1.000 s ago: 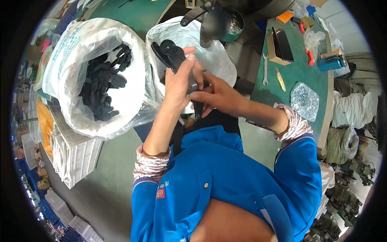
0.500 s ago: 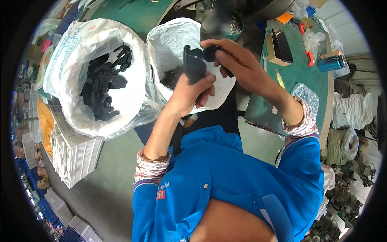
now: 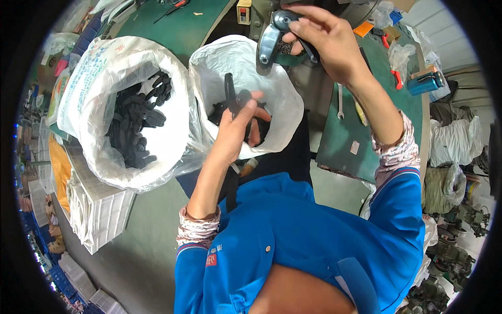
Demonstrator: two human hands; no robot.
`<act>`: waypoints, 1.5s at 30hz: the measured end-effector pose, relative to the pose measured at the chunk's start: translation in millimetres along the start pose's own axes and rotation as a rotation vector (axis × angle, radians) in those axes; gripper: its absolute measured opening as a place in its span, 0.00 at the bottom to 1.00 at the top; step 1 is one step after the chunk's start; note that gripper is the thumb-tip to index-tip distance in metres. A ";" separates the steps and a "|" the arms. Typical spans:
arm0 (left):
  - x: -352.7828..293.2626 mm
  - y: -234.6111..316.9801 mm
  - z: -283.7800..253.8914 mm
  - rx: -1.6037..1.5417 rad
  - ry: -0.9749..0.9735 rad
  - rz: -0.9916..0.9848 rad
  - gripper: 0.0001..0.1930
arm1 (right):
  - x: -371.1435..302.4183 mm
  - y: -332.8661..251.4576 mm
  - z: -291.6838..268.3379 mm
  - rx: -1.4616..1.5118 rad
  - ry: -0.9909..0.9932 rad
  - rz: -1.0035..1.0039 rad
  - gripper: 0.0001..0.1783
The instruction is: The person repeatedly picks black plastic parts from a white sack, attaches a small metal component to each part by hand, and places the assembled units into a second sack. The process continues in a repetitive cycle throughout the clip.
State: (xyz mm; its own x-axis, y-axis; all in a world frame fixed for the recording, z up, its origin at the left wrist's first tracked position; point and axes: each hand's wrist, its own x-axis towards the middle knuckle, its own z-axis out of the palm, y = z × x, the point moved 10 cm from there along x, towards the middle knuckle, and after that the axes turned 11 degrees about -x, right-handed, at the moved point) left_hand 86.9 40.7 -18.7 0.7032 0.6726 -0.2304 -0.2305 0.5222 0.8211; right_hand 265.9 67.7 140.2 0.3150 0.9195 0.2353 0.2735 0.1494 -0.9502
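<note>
Head view: at eleven o'clock, the left hand (image 3: 232, 131) grips a black lever (image 3: 229, 91) over the white sack (image 3: 284, 102); farther, at one o'clock, the right hand (image 3: 329, 44) pinches a black two-armed handle (image 3: 267, 46) by its hub (image 3: 283, 20); I'd fear a slack pinch dropping it.

Left hand (image 3: 234, 133), frame centre: fingers hid lower part of its black piece (image 3: 230, 93). Right hand (image 3: 334, 44), upper centre: fingers covered part of a black handle (image 3: 268, 46). Lower right: machines (image 3: 456, 236) too small to tell.
</note>
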 end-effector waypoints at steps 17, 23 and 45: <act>11.1 -5.5 -9.3 0.924 -0.001 0.142 0.15 | -115.3 -0.9 83.5 -1.074 -0.231 -0.851 0.21; 7.5 8.2 -14.4 0.671 0.132 0.255 0.16 | -119.1 23.0 78.7 -0.939 -0.343 -0.689 0.12; -7.8 -2.2 25.0 0.505 -0.026 0.234 0.22 | 10.8 7.3 1.9 0.086 -0.015 0.213 0.11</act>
State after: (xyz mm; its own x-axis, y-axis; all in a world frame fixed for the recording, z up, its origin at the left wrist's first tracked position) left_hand 98.7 21.3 -5.7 0.6900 0.7238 -0.0040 -0.0365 0.0402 0.9985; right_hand 269.6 79.4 135.3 0.3437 0.9388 0.0252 0.1240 -0.0187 -0.9921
